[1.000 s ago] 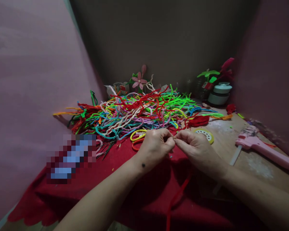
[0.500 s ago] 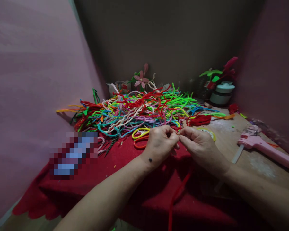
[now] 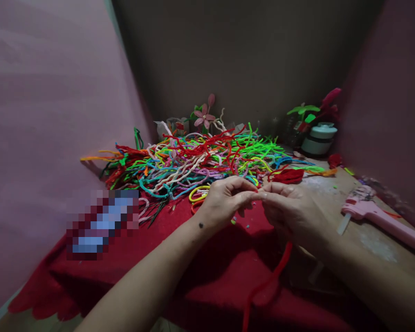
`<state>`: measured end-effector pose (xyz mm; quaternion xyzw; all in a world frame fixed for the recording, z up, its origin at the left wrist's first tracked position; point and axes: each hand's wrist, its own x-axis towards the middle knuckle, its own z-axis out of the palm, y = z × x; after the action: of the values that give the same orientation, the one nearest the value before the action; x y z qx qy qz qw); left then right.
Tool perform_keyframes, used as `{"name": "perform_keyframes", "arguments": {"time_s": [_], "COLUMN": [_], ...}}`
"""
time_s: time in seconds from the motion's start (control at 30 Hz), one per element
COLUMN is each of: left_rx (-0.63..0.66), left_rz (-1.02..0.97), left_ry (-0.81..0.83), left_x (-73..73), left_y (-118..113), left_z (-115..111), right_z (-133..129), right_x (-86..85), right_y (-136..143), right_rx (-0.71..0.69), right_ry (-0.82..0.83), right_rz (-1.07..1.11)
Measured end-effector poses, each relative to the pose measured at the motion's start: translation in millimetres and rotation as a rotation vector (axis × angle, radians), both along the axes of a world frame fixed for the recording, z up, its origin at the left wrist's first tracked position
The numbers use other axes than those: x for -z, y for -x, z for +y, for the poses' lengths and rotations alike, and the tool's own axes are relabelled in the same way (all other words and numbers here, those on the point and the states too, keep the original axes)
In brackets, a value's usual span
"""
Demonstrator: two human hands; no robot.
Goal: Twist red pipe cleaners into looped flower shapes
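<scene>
My left hand point(image 3: 224, 198) and my right hand point(image 3: 285, 205) meet fingertip to fingertip over the front of the table, both closed in a pinch. A red pipe cleaner point(image 3: 275, 274) comes out below my right hand and hangs down past the table's front edge. A small bit of red shows between the pinching fingertips; most of it is hidden by the fingers. Just behind my hands lies a large heap of pipe cleaners point(image 3: 193, 161) in many colours. A bundle of red pipe cleaners point(image 3: 287, 176) rests beyond my right hand.
The red cloth point(image 3: 152, 249) covers the table's left part. At the right lies a pink glue gun point(image 3: 370, 210) on a brown board point(image 3: 356, 240). A lidded jar point(image 3: 318, 138) and a pink pipe-cleaner flower point(image 3: 204, 116) stand at the back. A blurred-out object point(image 3: 105, 219) lies left.
My right hand has shifted slightly right, and my left wrist has lowered and moved left. The hanging red pipe cleaner now curves out further to the right beneath my right hand.
</scene>
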<state>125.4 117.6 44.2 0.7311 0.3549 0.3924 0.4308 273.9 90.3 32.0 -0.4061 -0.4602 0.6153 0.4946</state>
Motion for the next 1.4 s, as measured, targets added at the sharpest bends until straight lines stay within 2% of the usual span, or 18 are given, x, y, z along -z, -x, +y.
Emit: {"name": "perform_keyframes", "arguments": {"time_s": [0.13,0.2,0.23,0.33,0.5,0.57,0.77,0.93,1.07,1.4], "left_rx": [-0.033,-0.011,0.002,0.009,0.075,0.108,0.173,0.266,0.292,0.246], "left_rz": [0.257,0.377,0.406,0.362,0.199,0.151,0.030,-0.210,-0.284,-0.246], "left_ry": [-0.477,-0.594,-0.603,-0.452,0.072,0.208,0.340,0.603,0.737,0.709], "left_x": [6.1,6.0,5.0,0.0,-7.3,-8.2,-3.4,2.2,1.4,-1.0], "left_y": [9.5,14.1,15.6,16.1,11.8,11.1,12.3,13.2,12.6,13.2], "left_z": [4.8,7.1,7.6,7.3,4.0,3.1,4.5,6.3,5.5,6.2], "right_z": [4.0,5.3,5.6,6.0,7.2,7.4,6.4,7.3,7.1,7.9], "right_x": [0.9,0.0,-0.6,-2.1,0.9,2.3,1.6,3.3,2.7,5.9], "right_y": [-1.6,-2.3,-2.6,-3.3,-4.5,-5.0,-5.6,-7.0,-7.0,-5.2], "right_rx": [-0.082,-0.128,-0.146,-0.164,-0.174,-0.206,-0.253,-0.283,-0.245,-0.211], "right_ry": [0.128,0.177,0.193,0.188,0.155,0.140,0.220,0.239,0.218,0.136], "right_rz": [0.017,0.027,0.037,0.060,0.035,0.026,0.100,0.143,0.093,0.063]}}
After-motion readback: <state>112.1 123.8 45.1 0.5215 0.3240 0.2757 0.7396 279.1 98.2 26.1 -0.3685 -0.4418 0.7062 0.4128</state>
